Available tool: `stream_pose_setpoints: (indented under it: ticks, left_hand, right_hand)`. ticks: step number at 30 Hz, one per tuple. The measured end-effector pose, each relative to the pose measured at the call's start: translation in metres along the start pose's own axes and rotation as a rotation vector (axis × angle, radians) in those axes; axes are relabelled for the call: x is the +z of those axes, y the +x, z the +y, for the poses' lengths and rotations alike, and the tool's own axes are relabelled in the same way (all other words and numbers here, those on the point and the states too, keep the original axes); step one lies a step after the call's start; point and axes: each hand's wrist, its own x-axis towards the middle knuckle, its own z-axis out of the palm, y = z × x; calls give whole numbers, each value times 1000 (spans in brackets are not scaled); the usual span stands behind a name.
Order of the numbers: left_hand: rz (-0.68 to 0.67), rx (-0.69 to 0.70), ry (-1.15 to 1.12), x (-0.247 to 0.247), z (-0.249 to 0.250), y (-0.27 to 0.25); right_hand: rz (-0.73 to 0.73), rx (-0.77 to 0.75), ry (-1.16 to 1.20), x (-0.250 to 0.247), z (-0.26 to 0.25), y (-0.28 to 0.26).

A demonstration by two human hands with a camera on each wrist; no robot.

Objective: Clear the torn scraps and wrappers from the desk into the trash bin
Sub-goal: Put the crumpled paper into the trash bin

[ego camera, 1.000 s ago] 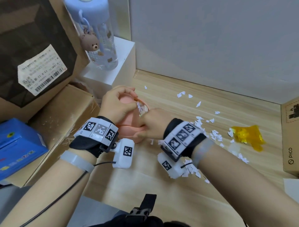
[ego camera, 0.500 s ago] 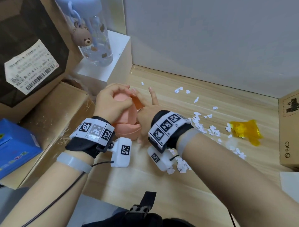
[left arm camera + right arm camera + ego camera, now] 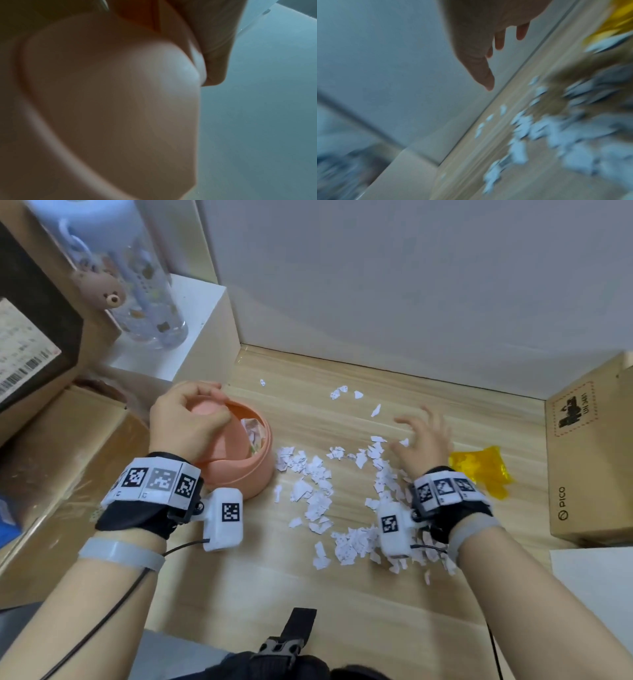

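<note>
Gripping the tilted swing lid [image 3: 219, 433] of the small round salmon-pink plastic trash bin [image 3: 253, 474], the left hand [image 3: 185, 422] curls its fingers [image 3: 205, 392] over the lid's upper edge while the thumb presses its face, so the opening just right of those fingers shows crumpled paper inside the bin. In the left wrist view the same pink lid [image 3: 111, 108] fills the frame, blurred, with one finger [image 3: 217, 54] lying against its edge. The right hand [image 3: 423, 440] hovers well to the right of the bin, its fingers [image 3: 406, 422] spread and loose, holding nothing; the picture there is motion-blurred, so I cannot tell whether the fingertips touch the light wood-grain surface [image 3: 308, 594]. The right wrist view shows that hand [image 3: 481, 33] open, with its fingers [image 3: 486, 75] pointing toward the pale wall. Torn white paper scraps [image 3: 318, 494] lie scattered on the surface between the bin and the right hand, under and behind the right wrist, with a few more beyond the fingertips near the wall. A crumpled yellow transparent wrapper [image 3: 479, 470] lies on the surface just right of the right hand, between it and a brown cardboard box [image 3: 589, 460].
</note>
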Motion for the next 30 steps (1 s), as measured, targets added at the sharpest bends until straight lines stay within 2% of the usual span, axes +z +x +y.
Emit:
stream_pose_setpoints:
  ticks: [3,5,8,10,14,18,20,23,26,28,30]
  left_hand:
    - [20,-22,1,6,3,-1]
    - [27,-29,4,8,3,-1]
    - [41,-28,14,12,5,-1]
    - [49,-20,21,13,5,-1]
    - [46,-25,5,14,5,-2]
    - [48,-30,7,14,6,-3]
    - [47,-36,3,13,6,-4]
    - [34,-47,-11,13,7,-4]
    - [30,-56,-25,13,7,-3]
    - [24,-66,-41,12,7,-3]
    - [17,-72,-54,12,7,-4]
  right_hand:
    - [34,298,-30,-17,56,11]
    - [8,465,-1,-30,88,19]
    - [-245,603,-14,-38,119,27]
    - [-352,561,-45,-32,128,24]
    - [-185,394,-62,-9,128,5]
    - [-62,284,24,4,118,0]
    - [-50,277,25,4,113,2]
    - [-19,359,50,0,104,6]
    - [71,399,194,-8,78,7]
    - [67,302,299,-12,48,7]
    - [-1,158,396,-13,8,4]
